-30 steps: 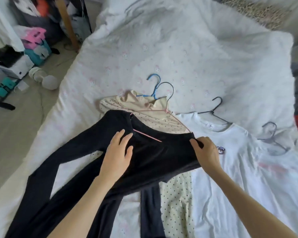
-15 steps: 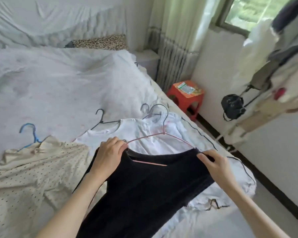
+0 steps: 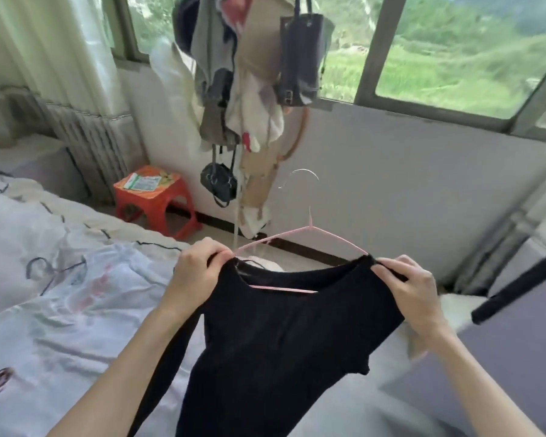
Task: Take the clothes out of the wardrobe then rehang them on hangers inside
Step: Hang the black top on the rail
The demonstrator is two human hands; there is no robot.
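A black long-sleeved top hangs in the air on a thin pink hanger, whose metal hook points up. My left hand grips the top's left shoulder together with the hanger's end. My right hand pinches the right shoulder over the hanger's other end. One black sleeve trails down to the lower left. A white T-shirt lies spread on the bed at the left.
The bed with pale bedding fills the left. An orange stool stands by the wall. A coat stand loaded with clothes and bags rises ahead under the window. A dark bar and a grey panel are at the right.
Both hands lifted the black top on its hanger off the bed and swung it rightwards. My view turned from the bed toward the window wall and the coat stand.
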